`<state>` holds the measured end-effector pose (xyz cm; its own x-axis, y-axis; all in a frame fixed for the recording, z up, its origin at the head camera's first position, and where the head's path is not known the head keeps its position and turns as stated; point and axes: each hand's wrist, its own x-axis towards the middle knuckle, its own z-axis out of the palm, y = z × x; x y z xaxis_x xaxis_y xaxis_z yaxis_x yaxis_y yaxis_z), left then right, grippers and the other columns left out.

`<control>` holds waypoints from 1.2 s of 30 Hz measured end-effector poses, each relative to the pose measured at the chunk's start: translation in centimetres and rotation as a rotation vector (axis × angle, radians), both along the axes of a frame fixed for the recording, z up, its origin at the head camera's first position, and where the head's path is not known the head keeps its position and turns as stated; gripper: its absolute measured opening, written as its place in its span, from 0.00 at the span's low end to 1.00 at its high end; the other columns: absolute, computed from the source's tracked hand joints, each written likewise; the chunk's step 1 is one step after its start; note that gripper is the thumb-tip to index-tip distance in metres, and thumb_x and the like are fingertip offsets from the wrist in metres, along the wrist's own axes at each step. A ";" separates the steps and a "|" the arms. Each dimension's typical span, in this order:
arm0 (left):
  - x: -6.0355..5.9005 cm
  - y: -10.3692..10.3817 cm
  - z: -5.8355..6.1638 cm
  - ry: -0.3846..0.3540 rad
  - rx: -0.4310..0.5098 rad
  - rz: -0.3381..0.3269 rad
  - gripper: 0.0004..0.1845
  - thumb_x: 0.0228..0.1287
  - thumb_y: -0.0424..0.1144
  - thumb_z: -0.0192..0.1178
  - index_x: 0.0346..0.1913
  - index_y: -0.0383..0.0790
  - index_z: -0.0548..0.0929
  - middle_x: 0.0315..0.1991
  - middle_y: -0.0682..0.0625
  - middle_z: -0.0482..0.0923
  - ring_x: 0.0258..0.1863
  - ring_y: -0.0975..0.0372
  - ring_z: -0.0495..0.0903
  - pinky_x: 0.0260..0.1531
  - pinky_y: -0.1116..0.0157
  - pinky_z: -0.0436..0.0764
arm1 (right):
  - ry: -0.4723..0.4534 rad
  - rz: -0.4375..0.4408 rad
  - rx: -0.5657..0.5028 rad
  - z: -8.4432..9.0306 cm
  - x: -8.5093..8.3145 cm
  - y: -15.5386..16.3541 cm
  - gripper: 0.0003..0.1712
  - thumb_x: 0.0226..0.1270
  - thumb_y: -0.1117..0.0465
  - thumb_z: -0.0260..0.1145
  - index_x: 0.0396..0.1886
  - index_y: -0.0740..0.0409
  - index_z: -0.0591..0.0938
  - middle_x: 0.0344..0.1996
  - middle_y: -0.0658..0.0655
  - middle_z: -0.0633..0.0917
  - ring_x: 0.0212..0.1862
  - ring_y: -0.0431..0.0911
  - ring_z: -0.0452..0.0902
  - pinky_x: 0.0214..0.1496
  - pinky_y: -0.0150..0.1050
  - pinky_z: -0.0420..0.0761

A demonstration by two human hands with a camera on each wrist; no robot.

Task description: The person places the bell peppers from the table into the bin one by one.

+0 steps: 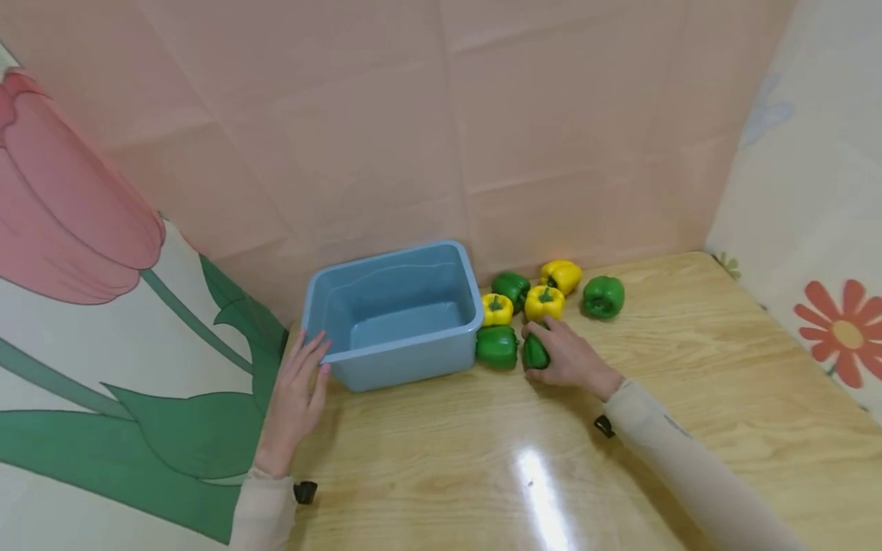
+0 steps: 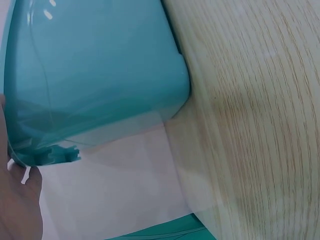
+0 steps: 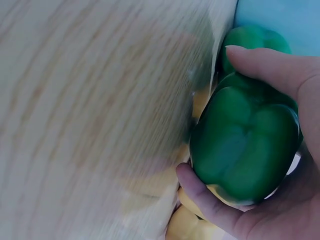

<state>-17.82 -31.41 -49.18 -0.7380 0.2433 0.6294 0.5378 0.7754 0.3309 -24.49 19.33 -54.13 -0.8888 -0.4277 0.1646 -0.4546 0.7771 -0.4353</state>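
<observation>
In the head view my right hand [image 1: 568,356] grips a green bell pepper [image 1: 535,352] at table height. Thumb and fingers span the pepper's sides in the right wrist view, its lobed end [image 3: 245,145] facing the camera. Just left of it lies another green bell pepper [image 1: 496,347], beside the blue plastic basin [image 1: 406,363]. My left hand [image 1: 298,390] rests at the basin's front left corner, its fairly straight fingers touching the rim. Only part of that hand [image 2: 20,205] shows in the left wrist view. No pepper shows on the visible part of the basin's floor.
Behind the held pepper sit a yellow bell pepper [image 1: 544,304], a second yellow one [image 1: 561,275], a third yellow one [image 1: 497,309] and a green one [image 1: 510,288]. Another green pepper [image 1: 603,297] lies apart to the right. A pink backdrop [image 1: 358,138] borders the wooden table [image 1: 427,459].
</observation>
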 end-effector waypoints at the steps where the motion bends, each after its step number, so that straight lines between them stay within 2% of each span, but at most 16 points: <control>1: 0.0 0.0 0.0 -0.001 -0.003 -0.001 0.23 0.79 0.32 0.59 0.74 0.36 0.78 0.77 0.41 0.73 0.82 0.38 0.60 0.83 0.41 0.61 | 0.000 -0.002 0.002 0.0 0.1 0.0 0.42 0.50 0.51 0.89 0.64 0.54 0.80 0.56 0.65 0.77 0.51 0.60 0.78 0.48 0.60 0.88; 14: 0.3 0.1 0.0 -0.004 0.013 0.004 0.22 0.80 0.32 0.58 0.72 0.34 0.79 0.77 0.41 0.73 0.82 0.38 0.60 0.84 0.44 0.60 | 0.004 -0.013 -0.031 0.4 0.4 0.0 0.42 0.49 0.54 0.89 0.64 0.52 0.80 0.56 0.63 0.76 0.52 0.62 0.77 0.45 0.60 0.88; 21: 0.2 0.1 0.1 0.009 0.007 0.010 0.21 0.81 0.33 0.57 0.72 0.34 0.79 0.77 0.42 0.73 0.82 0.38 0.60 0.83 0.42 0.60 | 0.039 -0.013 -0.044 0.7 0.0 0.1 0.41 0.50 0.54 0.89 0.63 0.49 0.79 0.54 0.62 0.75 0.49 0.60 0.76 0.43 0.55 0.87; 28: -0.1 0.0 0.3 0.031 0.001 0.001 0.22 0.80 0.33 0.58 0.73 0.36 0.79 0.77 0.41 0.73 0.82 0.37 0.61 0.81 0.39 0.62 | 0.043 -0.014 -0.059 1.4 -0.1 0.2 0.40 0.50 0.54 0.89 0.63 0.51 0.80 0.54 0.63 0.76 0.50 0.60 0.76 0.45 0.56 0.86; 33: -0.1 0.0 0.0 0.040 -0.003 -0.008 0.22 0.80 0.33 0.58 0.73 0.35 0.79 0.76 0.40 0.73 0.81 0.36 0.61 0.78 0.34 0.64 | 0.034 -0.021 -0.083 1.4 0.2 0.3 0.40 0.51 0.53 0.89 0.63 0.51 0.80 0.56 0.64 0.76 0.52 0.61 0.77 0.49 0.60 0.86; 36: -0.3 0.0 -0.1 0.038 -0.008 -0.008 0.22 0.80 0.34 0.58 0.73 0.35 0.79 0.77 0.40 0.73 0.81 0.36 0.61 0.79 0.35 0.64 | 0.023 -0.040 -0.105 1.5 0.4 0.5 0.40 0.51 0.53 0.89 0.63 0.50 0.80 0.56 0.64 0.76 0.53 0.61 0.78 0.52 0.62 0.86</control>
